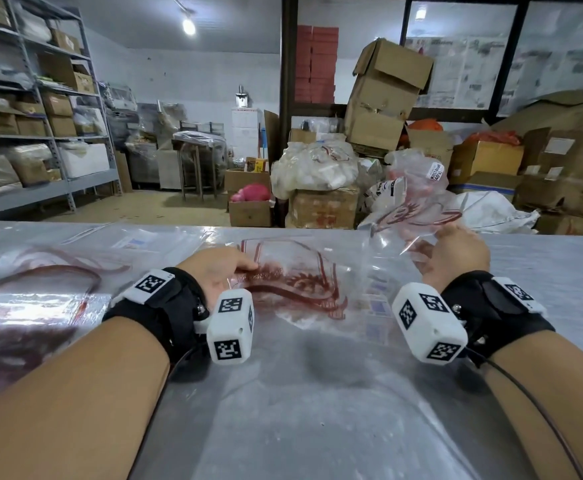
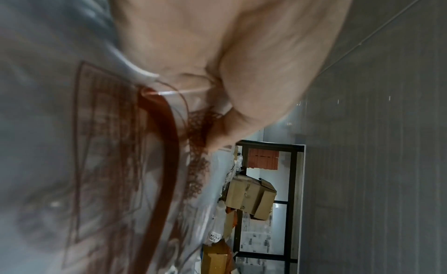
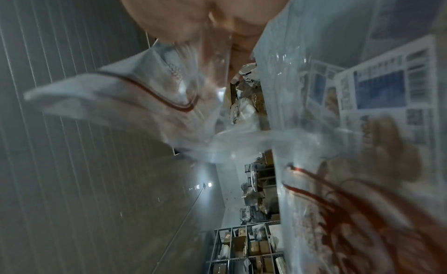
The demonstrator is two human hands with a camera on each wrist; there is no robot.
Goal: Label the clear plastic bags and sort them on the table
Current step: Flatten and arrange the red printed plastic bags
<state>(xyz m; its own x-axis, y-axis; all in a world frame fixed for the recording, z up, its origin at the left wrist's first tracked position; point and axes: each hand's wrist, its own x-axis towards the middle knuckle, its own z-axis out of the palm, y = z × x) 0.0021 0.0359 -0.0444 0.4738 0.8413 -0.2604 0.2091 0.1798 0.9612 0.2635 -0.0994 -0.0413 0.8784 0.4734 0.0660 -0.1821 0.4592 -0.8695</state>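
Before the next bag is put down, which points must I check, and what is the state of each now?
1. Right hand grips the lifted bag: ok.
2. Lifted bag carries a white label: ok.
3. Label text readable: cannot tell, too small.
4. Left hand holds the bag on the table at its edge: ok.
5. That bag has a label: cannot tell.
6. Pile at the left lies apart from both hands: ok.

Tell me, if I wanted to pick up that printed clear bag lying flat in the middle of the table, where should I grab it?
Probably by its near left edge, coming in low from the left. The flat bag is thin film lying on the table, so only an edge can be pinched. The left hand already holds it there, fingers on that edge, while the right hand keeps another bag lifted clear.
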